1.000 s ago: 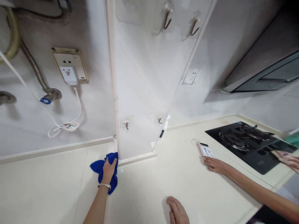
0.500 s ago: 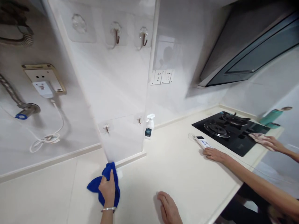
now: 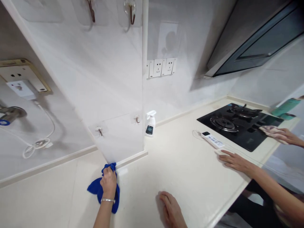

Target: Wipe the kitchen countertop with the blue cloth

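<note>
The left hand (image 3: pixel 109 182) is at the near foot of the white wall column (image 3: pixel 111 79), its fingers closed around a bunched blue cloth (image 3: pixel 116 204). The cloth lies on the pale table (image 3: pixel 140 186), its upper end at the column's near left corner, one flap spread to the left and another part showing right of the wrist. A silver-coloured bracelet (image 3: pixel 108 200) is on that wrist.

The right hand (image 3: pixel 173 209) rests on the table at the near edge of view, right of and apart from the cloth. Its fingers are loosely bent and ungripped; the thumb cannot be made out clearly.

A white spray bottle (image 3: pixel 150 125) with a dark label stands upright just right of the column. Farther right lies a long white device (image 3: pixel 212 141) with a dark end and a thin cord. A co-worker's hand (image 3: pixel 235 161) is spread on the table, just nearer than the device. At the far right another hand (image 3: pixel 291 137) holds a pale pinkish cloth (image 3: pixel 273 131) at the right edge of the black cooktop (image 3: pixel 237 125). A green object (image 3: pixel 286 107) sits beyond it; its kind cannot be determined.

On the left wall, a white adapter (image 3: pixel 22 89) is seated in a socket plate (image 3: pixel 35 79), its cable coiled below.
</note>
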Demonstrator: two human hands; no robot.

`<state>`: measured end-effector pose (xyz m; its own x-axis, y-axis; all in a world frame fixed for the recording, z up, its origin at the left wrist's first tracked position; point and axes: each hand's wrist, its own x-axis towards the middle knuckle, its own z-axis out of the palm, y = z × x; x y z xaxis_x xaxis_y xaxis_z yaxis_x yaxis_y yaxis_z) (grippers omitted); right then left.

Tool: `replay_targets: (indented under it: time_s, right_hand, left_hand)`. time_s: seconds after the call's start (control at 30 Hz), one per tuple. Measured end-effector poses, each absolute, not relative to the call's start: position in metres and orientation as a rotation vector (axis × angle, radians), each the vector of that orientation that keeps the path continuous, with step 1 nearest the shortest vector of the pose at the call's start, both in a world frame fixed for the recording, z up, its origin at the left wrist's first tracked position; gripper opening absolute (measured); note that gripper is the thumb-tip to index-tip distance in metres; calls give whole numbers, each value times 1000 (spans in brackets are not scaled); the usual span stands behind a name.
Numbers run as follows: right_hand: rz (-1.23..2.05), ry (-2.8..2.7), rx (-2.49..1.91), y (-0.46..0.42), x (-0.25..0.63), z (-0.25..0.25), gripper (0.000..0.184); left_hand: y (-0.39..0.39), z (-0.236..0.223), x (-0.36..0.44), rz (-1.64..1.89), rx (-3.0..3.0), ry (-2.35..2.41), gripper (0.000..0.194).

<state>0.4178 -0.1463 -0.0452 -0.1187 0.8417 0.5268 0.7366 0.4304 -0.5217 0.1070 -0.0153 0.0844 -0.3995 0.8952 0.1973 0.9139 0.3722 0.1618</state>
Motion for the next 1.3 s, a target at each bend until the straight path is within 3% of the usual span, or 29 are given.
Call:
replay_targets:
  time_s: [0.23, 0.8, 1.3]
  right_hand:
    - [98, -1896, -1297, -144, 418, -39, 39]
    - [291, -1930, -1373, -146, 420, -32, 45]
    - [306, -1998, -1430, -146, 420, -26, 46]
  left_hand:
    - [-16, 78, 105, -284, -1738, -2441, 39]
    - [-2, 61, 109, -254, -2012, -2248, 38]
    - [29, 57, 162, -346, -2264, -2135, 36]
